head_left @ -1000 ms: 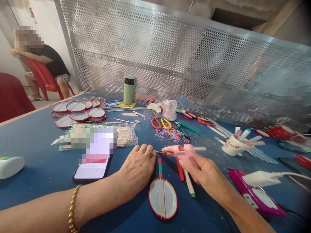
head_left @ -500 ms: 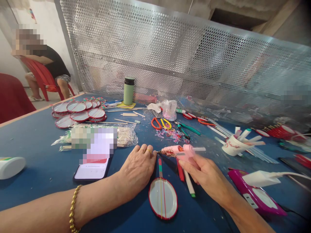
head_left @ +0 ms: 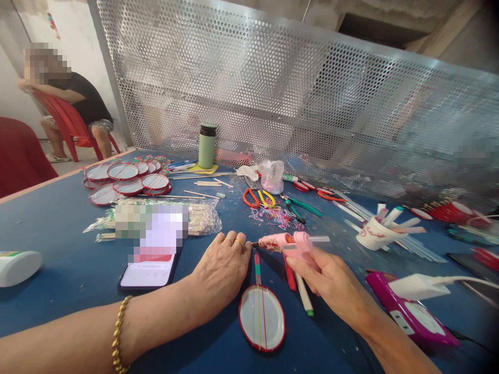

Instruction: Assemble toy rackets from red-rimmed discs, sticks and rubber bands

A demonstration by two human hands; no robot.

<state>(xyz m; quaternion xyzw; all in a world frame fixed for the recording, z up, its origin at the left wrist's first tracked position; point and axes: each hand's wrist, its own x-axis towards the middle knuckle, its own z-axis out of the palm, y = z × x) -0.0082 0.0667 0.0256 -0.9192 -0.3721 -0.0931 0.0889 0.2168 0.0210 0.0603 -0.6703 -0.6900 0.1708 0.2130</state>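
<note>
Now the right hand [head_left: 334,277] curls round a glue gun [head_left: 301,245].

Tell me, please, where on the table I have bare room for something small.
Free room, a few specks aside, lies between the white bottle and the phone, and between the round paddle, the green-tipped marker and the right forearm. Crowded: behind the glue gun, where coloured clips lie by teal pliers, and around the paper cup.
</note>
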